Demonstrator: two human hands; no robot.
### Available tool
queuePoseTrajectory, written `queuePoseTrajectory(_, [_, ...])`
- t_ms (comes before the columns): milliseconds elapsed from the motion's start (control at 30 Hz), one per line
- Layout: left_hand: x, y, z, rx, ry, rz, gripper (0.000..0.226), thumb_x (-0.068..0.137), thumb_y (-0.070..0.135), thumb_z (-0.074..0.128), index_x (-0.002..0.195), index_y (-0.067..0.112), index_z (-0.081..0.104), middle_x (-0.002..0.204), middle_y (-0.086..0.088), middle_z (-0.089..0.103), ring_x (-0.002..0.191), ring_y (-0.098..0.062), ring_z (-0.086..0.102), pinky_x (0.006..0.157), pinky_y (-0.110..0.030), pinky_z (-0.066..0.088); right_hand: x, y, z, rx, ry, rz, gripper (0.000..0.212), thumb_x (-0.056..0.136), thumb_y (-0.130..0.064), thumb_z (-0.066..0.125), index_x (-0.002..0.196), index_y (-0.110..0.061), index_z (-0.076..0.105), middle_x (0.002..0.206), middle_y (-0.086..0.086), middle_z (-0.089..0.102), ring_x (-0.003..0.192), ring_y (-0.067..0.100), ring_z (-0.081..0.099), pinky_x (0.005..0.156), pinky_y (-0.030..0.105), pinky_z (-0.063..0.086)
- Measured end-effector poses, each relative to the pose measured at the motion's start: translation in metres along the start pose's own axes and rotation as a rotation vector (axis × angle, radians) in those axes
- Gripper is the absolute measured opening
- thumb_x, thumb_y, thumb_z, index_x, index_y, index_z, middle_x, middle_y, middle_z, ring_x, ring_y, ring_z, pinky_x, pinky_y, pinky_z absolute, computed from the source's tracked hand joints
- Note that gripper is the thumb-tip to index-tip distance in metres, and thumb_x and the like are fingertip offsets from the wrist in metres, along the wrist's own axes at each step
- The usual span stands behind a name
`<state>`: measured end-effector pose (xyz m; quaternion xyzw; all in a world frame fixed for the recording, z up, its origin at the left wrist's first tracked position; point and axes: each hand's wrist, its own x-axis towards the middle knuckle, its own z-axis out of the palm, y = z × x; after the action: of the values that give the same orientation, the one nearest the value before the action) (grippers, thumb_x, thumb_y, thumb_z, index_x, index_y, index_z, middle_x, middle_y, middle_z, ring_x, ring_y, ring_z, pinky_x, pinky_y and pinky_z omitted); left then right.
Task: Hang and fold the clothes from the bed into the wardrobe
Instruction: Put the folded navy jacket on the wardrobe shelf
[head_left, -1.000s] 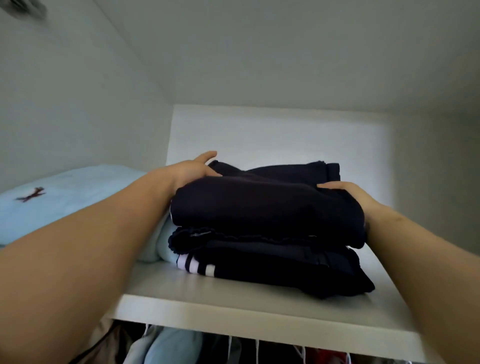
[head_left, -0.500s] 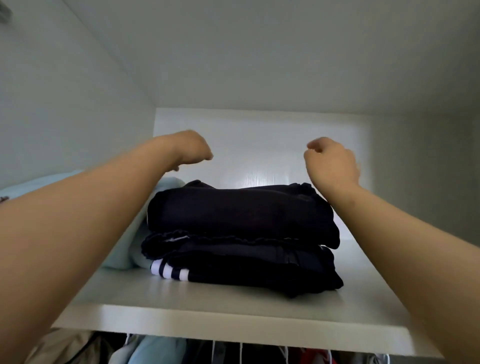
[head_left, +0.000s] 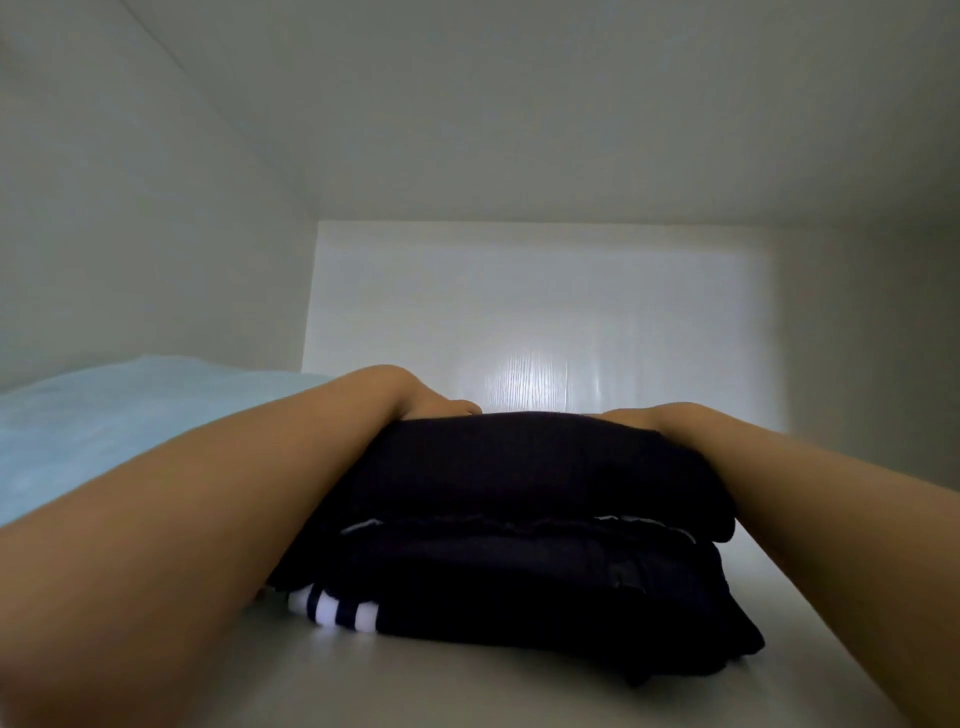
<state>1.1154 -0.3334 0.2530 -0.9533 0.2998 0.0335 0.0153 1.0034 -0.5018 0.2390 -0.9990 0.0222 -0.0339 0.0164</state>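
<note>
1. Far left, on the white shelf (head_left: 467, 686): soft blue cloth (head_left: 130, 415).
2. Left hand (head_left: 426, 397) on top of the dark clothes pile (head_left: 519, 493), fingers tucked behind, grip unclear.
3. Right hand (head_left: 652, 415) on the pile's right top, grip unclear too.

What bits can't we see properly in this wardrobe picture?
Head view: fingers of the left hand and right hand dip behind the dark folded stack, so each grip is unclear.
Light blue cloth: cut off by the left edge, partly behind the left forearm.
Striped garment at the bottom: type hidden by folds.
</note>
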Motion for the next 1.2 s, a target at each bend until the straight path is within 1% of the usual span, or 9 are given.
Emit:
queuePoseTrajectory(67, [0.006, -0.006, 0.004, 0.026, -0.049, 0.014, 0.042, 0.1, 0.025, 0.038, 0.141, 0.013, 0.035, 0.142, -0.009, 0.042, 0.123, -0.029, 0.048, 0.101, -0.038, 0.039, -0.002, 0.005, 0.0, -0.013, -0.03, 0.052, 0.029, 0.102, -0.011, 0.028, 0.123, -0.01, 0.048, 0.131, 0.014, 0.048, 0.095, 0.02, 0.05, 0.052, 0.014, 0.036])
queuePoseTrajectory(167, [0.007, -0.01, 0.008, -0.022, -0.071, -0.004, 0.037, 0.099, 0.023, 0.04, 0.133, 0.01, 0.045, 0.132, -0.011, 0.051, 0.116, -0.029, 0.054, 0.098, -0.038, 0.042, 0.0, 0.007, 0.001, -0.009, 0.005, 0.088, 0.039, 0.102, -0.009, 0.027, 0.14, -0.005, 0.032, 0.144, 0.014, 0.038, 0.126, 0.027, 0.042, 0.069, 0.024, 0.04])
queuePoseTrajectory(267, [0.0, -0.005, 0.011, -0.024, -0.037, -0.024, 0.04, 0.1, 0.026, 0.039, 0.137, 0.012, 0.042, 0.137, -0.008, 0.048, 0.122, -0.029, 0.05, 0.104, -0.039, 0.039, -0.004, 0.005, 0.007, 0.095, 0.055, 0.066, 0.041, 0.103, -0.011, 0.025, 0.143, -0.007, 0.025, 0.145, 0.01, 0.035, 0.133, 0.026, 0.036, 0.091, 0.024, 0.033])
queuePoseTrajectory(433, [-0.026, 0.006, 0.017, 0.016, 0.164, -0.073, 0.031, 0.097, 0.029, 0.042, 0.117, 0.01, 0.057, 0.129, -0.008, 0.056, 0.113, -0.026, 0.056, 0.099, -0.037, 0.042, -0.032, -0.001, 0.006, 0.387, 0.058, 0.005, 0.033, 0.099, -0.003, 0.033, 0.129, 0.003, 0.047, 0.128, 0.023, 0.053, 0.121, 0.042, 0.048, 0.078, 0.033, 0.045])
queuePoseTrajectory(633, [-0.09, 0.038, 0.027, -0.462, 0.429, 0.014, 0.037, 0.094, 0.041, 0.045, 0.112, 0.016, 0.065, 0.112, -0.003, 0.065, 0.099, -0.02, 0.062, 0.092, -0.031, 0.046, -0.065, -0.017, 0.007, 0.598, 0.072, -0.107, 0.039, 0.092, -0.051, 0.045, 0.097, -0.021, 0.07, 0.099, 0.003, 0.073, 0.089, 0.018, 0.068, 0.086, 0.032, 0.051])
queuePoseTrajectory(800, [-0.118, 0.054, 0.058, -0.374, 0.435, 0.005, 0.046, 0.097, 0.049, 0.031, 0.132, 0.026, 0.051, 0.14, 0.002, 0.049, 0.127, -0.018, 0.045, 0.111, -0.033, 0.028, -0.083, -0.029, 0.031, 0.504, 0.116, -0.064, 0.043, 0.095, -0.055, 0.032, 0.113, -0.029, 0.061, 0.106, -0.008, 0.059, 0.095, 0.012, 0.057, 0.087, 0.023, 0.042])
queuePoseTrajectory(967, [-0.138, 0.067, 0.075, -0.093, 0.574, -0.077, 0.044, 0.1, 0.042, 0.02, 0.136, 0.029, 0.043, 0.143, -0.002, 0.045, 0.13, -0.026, 0.039, 0.106, -0.037, 0.029, -0.115, -0.04, 0.045, 0.487, 0.211, -0.142, 0.037, 0.102, -0.034, 0.024, 0.121, -0.025, 0.055, 0.118, -0.008, 0.055, 0.105, 0.01, 0.052, 0.087, 0.016, 0.033])
queuePoseTrajectory(1100, [-0.155, 0.067, 0.095, -0.241, 0.748, -0.034, 0.039, 0.098, 0.03, 0.037, 0.136, 0.025, 0.043, 0.137, -0.002, 0.05, 0.124, -0.022, 0.045, 0.104, -0.036, 0.035, -0.133, -0.035, 0.058, 0.435, 0.272, -0.164, 0.05, 0.1, -0.025, 0.039, 0.147, -0.024, 0.024, 0.144, -0.001, 0.039, 0.119, 0.016, 0.042, 0.093, 0.02, 0.027])
queuePoseTrajectory(1200, [-0.172, 0.072, 0.111, -0.468, 0.796, 0.082, 0.047, 0.094, 0.019, 0.047, 0.139, 0.026, 0.037, 0.136, 0.0, 0.048, 0.109, -0.017, 0.05, 0.095, -0.03, 0.041, -0.15, -0.038, 0.066, 0.54, 0.399, -0.147, 0.044, 0.096, -0.025, 0.048, 0.139, -0.023, 0.041, 0.13, -0.005, 0.049, 0.1, 0.009, 0.047, 0.086, 0.019, 0.035])
